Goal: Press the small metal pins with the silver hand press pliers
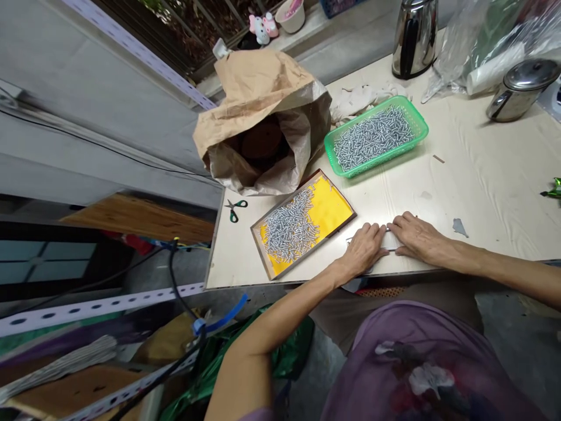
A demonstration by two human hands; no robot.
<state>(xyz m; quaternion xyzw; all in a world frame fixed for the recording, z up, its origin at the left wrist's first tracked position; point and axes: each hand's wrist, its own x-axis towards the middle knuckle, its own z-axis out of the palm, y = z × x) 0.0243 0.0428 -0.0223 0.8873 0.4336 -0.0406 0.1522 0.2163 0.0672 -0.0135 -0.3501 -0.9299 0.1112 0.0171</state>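
Note:
At the table's front edge, my left hand [364, 248] and my right hand [414, 237] are close together. Their fingers are bent over a small flat piece with thin dark edges [389, 240]. Most of it is covered by the hands, so its kind cannot be told. Left of my left hand lies a shallow tray [307, 248] with a yellow bottom, holding a heap of small silver screws [291, 228]. Farther back, a green plastic basket [381, 159] is filled with similar screws.
A large open paper sack [263, 88] stands at the back left. Green-handled scissors [234, 211] lie at the left edge. Behind are a steel kettle [414, 44], plastic bags [477, 47] and a lidded steel pot [521, 90]. A grey scrap [459, 227] lies right of my hands.

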